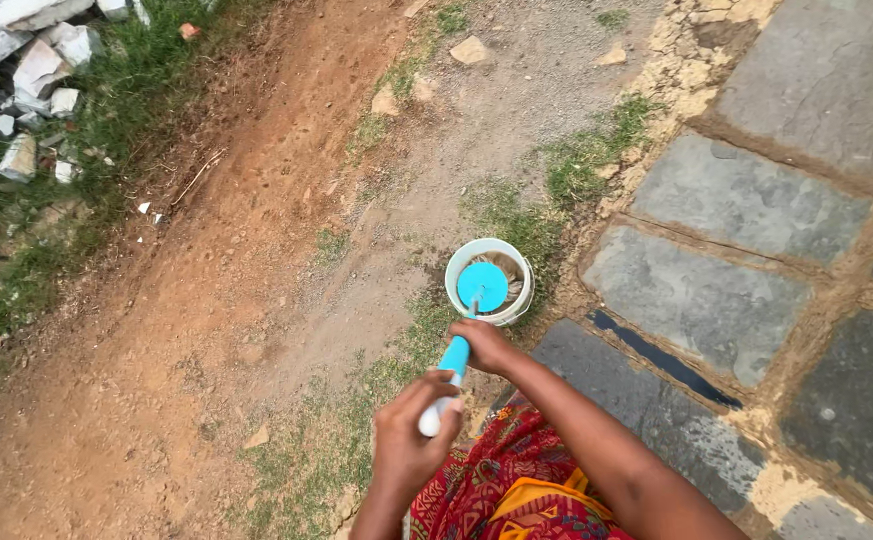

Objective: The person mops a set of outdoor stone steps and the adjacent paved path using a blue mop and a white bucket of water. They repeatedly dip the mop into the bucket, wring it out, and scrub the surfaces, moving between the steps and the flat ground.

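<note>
A white bucket stands on the ground where grass meets stone paving, with brownish water inside. A mop with a round blue head is pushed down into it. Its handle is blue lower down and white at the top end. My right hand grips the blue part of the handle close to the bucket. Nearer to me, my left hand is closed around the white upper end. Red and orange patterned cloth covers my lap below both arms.
Grey stone slabs with sandy joints fill the right side. A red dirt path runs diagonally on the left, with grass patches. Broken grey stones are piled at the top left. Loose rocks lie at the top.
</note>
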